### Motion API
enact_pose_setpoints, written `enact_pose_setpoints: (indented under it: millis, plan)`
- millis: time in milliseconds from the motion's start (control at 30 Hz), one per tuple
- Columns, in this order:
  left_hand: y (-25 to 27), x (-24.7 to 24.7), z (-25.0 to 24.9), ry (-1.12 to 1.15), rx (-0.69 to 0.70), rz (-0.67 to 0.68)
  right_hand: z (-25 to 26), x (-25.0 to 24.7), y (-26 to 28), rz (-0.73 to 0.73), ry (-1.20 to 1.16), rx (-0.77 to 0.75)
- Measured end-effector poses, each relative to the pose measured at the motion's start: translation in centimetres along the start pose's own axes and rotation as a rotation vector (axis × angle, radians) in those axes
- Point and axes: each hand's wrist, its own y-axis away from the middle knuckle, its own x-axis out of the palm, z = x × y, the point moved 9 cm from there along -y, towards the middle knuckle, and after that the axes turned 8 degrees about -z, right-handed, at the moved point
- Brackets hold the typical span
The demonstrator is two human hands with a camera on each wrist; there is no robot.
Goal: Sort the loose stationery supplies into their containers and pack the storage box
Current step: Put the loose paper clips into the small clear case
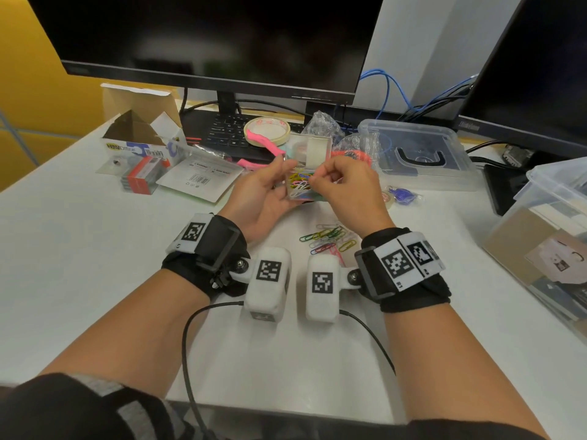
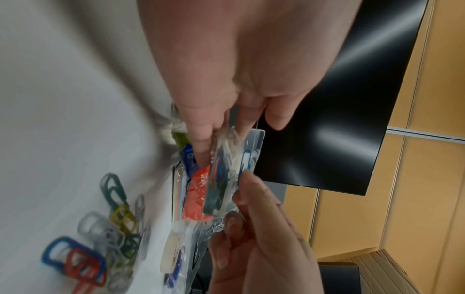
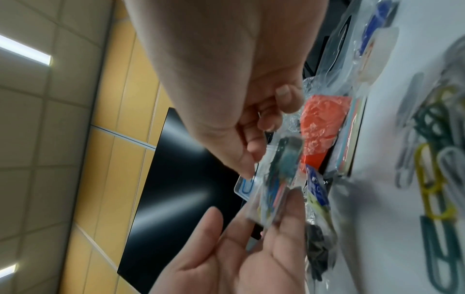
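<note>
Left hand [image 1: 263,198] cupped under a small clear clip box [image 1: 303,185] at frame centre, thumb on its far-left edge, fingers curled round its underside; box lifted off the counter [image 1: 95,265], lid hinged open toward the monitors. Right hand [image 1: 343,188] narrow, fingertips pinched together over the box's open mouth; a paper clip between them likely, but too blurred in the wrist views to confirm. Box already part-filled with coloured clips.

Just below the hands, toward the wrists, a pile of loose paper clips [image 1: 327,239] waiting on the counter. Right of centre, a clear storage box [image 1: 422,154] with its black handle showing. Between hands and monitors, a roll of masking tape [image 1: 266,130] and crinkled plastic bags [image 1: 330,125]. Upper left, an open cardboard box [image 1: 139,128] and a flat card packet [image 1: 200,177].

Step in hand, by the look of it: dropping clips into the box. Best done with the box kept level and low above the pile, so strays fall near. Release only once the fingertips are past the rim. Gather several clips per pinch rather than singles; linked ones likely to drag neighbours. Lid kept clear of the dropping hand, then snapped down before going to the storage box.
</note>
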Motion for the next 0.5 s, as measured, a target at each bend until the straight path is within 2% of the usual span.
enact_pose_setpoints:
  millis: [167, 300, 400, 500]
  plan:
    - [0.39, 0.93, 0.85, -0.026, -0.025, 0.062, 0.32, -0.04, -0.03, -0.068, 0.109, -0.008]
    - [0.19, 0.89, 0.75, -0.003, -0.001, 0.054, 0.52, -0.13, 0.14, -0.091, 0.169, 0.001]
    - [0.0, 0.77, 0.73, 0.0, 0.005, 0.053, 0.6, 0.16, 0.31, -0.052, 0.077, 0.037]
    - [-0.1, 0.79, 0.74, -0.01, 0.004, 0.071, 0.35, -0.81, 0.25, -0.115, -0.008, 0.082]
